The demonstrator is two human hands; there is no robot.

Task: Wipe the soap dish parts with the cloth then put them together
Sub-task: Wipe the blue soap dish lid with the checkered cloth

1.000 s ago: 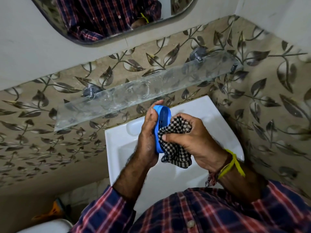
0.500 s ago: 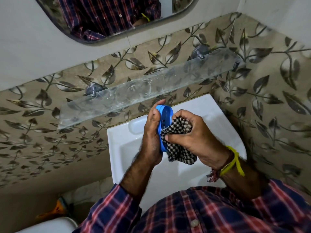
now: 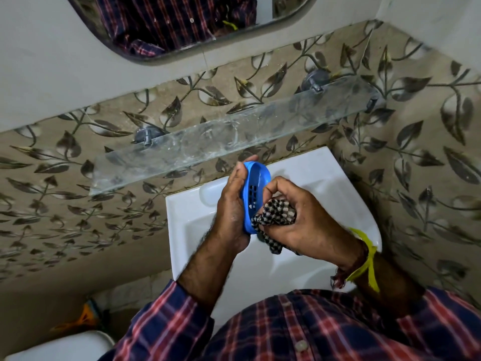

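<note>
My left hand (image 3: 231, 209) grips a blue oval soap dish part (image 3: 255, 186) upright above the white sink (image 3: 338, 183); its inner face with drain slots is turned toward my right hand. My right hand (image 3: 299, 220) bunches a black-and-white checked cloth (image 3: 276, 217) and presses it against the lower end of the blue part. No other soap dish part is in view.
A glass shelf (image 3: 197, 147) on metal brackets runs along the leaf-patterned tile wall just behind my hands. A mirror (image 3: 182, 24) hangs above it. A white rounded object (image 3: 59, 345) and an orange item (image 3: 80, 319) sit low at the left.
The cloth has slid from the middle of the blue part down to its lower end, so the slotted inner face now shows. The part has tilted slightly toward me.
</note>
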